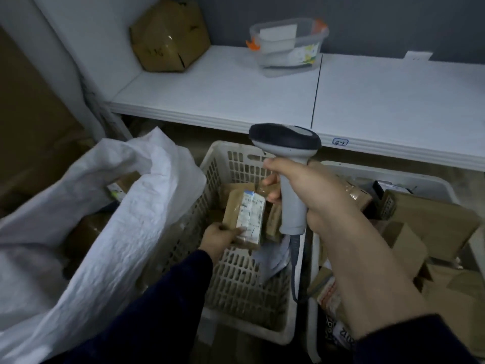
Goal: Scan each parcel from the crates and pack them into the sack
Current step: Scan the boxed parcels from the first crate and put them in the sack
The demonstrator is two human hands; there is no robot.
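Two white crates [244, 285] below white shelf [223, 95], grey wall [393, 19], sack [91, 219] left

The left hand [223, 239] reaches forward and down, its arm covered by a dark sleeve [157, 306] to the wrist, and its fingers grip the near end of a parcel [248, 214]. The right hand [317, 195] is higher, forearm bare, fingers curled round the handle of a barcode scanner [284, 139], held upright

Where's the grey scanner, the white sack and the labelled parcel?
Grey handheld scanner [275, 139], head view, dark head.
White woven sack [157, 166], head view, folded rim.
Brown labelled parcel [250, 214], head view, white label.
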